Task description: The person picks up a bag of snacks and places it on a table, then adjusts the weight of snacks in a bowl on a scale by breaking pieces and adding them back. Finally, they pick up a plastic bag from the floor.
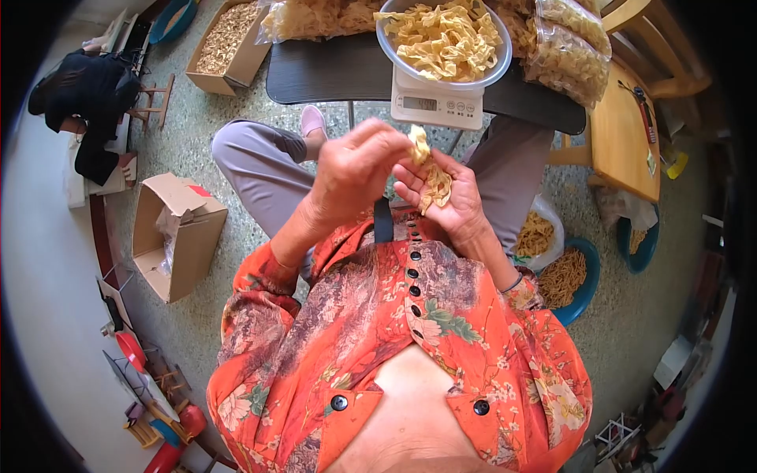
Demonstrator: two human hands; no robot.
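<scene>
My right hand [449, 197] lies palm up over my lap and cups a small bunch of pale yellow dried strips [434, 184]. My left hand [359, 169] pinches one strip [419, 144] with its fingertips, just above that bunch. Both hands are close together in front of a white digital scale [435, 105] on a dark table [331, 75]. On the scale stands a metal bowl [497, 67] heaped with the same pale strips.
Clear bags of the strips [572, 55] lie on the table beside the bowl. An open cardboard box [177, 232] stands on the floor at left, another box with small pieces [229, 39] further back. A blue basin of darker strips [572, 280] sits at right, near a wooden stool [623, 142].
</scene>
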